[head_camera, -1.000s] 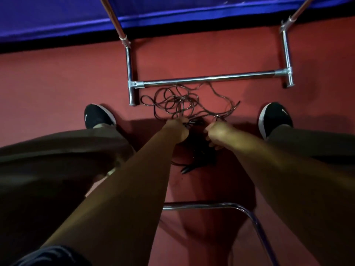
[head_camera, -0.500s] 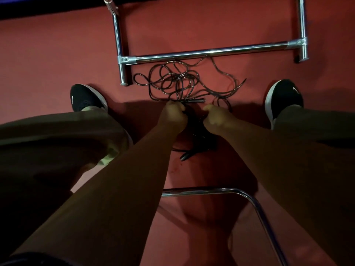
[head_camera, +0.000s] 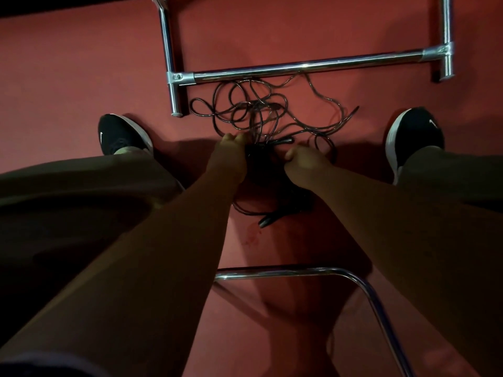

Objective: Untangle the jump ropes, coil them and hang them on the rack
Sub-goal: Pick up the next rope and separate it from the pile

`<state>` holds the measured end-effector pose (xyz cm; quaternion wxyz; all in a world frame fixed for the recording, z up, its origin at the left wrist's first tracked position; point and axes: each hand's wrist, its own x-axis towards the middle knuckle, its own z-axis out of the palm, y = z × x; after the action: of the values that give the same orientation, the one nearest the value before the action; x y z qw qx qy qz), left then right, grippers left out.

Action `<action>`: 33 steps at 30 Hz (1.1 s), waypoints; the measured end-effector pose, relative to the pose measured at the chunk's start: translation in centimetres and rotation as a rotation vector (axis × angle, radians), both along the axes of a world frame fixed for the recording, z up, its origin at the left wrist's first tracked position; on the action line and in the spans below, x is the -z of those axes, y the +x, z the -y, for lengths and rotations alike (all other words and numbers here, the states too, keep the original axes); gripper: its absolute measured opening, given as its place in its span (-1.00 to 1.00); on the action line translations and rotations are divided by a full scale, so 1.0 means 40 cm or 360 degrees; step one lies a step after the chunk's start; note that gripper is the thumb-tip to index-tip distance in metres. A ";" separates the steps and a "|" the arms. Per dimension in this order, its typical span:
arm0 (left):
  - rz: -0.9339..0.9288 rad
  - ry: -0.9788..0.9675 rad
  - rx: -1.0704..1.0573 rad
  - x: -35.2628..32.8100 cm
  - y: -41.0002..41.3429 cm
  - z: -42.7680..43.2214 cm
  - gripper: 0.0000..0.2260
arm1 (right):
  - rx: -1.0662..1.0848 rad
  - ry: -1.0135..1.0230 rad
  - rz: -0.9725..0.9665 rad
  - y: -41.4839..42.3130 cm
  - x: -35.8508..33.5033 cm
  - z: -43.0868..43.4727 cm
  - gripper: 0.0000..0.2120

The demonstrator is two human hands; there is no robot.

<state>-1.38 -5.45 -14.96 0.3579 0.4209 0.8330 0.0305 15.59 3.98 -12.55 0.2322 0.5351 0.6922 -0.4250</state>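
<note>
- Now my left hand [head_camera: 227, 159] and right hand [head_camera: 306, 163], two in all, reach down to the red floor [head_camera: 68, 77] between my knees.
- One tangle of dark jump ropes [head_camera: 258, 110] lies on that floor, just in front of the rack [head_camera: 299, 67] and between my two shoes. I cannot count how many ropes are in it, because the loops cross too often.
- My left fingers [head_camera: 231, 137] are curled and narrow, and they grip a few strands that rise from the tangle to them.
- My right fingers are curled too, at a dark bundle beside the left hand. I cannot tell whether they hold anything, since shadow covers that spot.
- I can pick out two black handles. One handle [head_camera: 284, 140] lies between my hands at the far side, and a lower handle [head_camera: 268, 220] pokes out nearer to me below my wrists.
- Of the rack I see three chrome tubes, one crossbar lying flat with a foot tube joined at each end.
- My left shoe [head_camera: 122, 134] and right shoe [head_camera: 413, 131] are black with pale soles, planted well apart either side of the ropes.
- One bent chrome tube [head_camera: 299, 272] curves across the floor close under me.
</note>
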 end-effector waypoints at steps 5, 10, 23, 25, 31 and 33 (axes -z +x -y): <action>-0.0265 -0.0233 0.0161 0.016 -0.007 0.015 -0.65 | -0.0001 0.0008 -0.0066 -0.028 -0.003 -0.001 -0.85; -0.0316 -0.0258 0.0251 0.029 -0.024 0.042 -0.53 | -0.0002 0.0054 -0.0129 -0.042 -0.005 -0.001 -0.82; 0.1226 0.0386 -0.0959 0.022 0.055 -0.017 0.11 | 0.0077 -0.0292 -0.0260 -0.031 -0.018 0.017 -0.39; 0.1249 0.0260 -0.1145 0.016 0.066 -0.031 -0.33 | 0.0136 -0.0365 -0.0274 -0.021 -0.019 0.018 -0.36; 0.1034 -0.0013 -0.1151 0.014 0.049 -0.043 -0.47 | 0.0587 -0.0526 -0.0460 -0.033 0.011 0.010 -0.54; 0.1002 0.0088 -0.1078 0.019 0.031 -0.028 -0.50 | 0.0656 -0.0641 -0.0512 -0.040 -0.007 0.005 -0.63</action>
<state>-0.14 -4.34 -15.72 0.5518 0.1047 0.7733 0.2942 13.98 3.78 -12.28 0.1301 0.5334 0.4992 -0.6704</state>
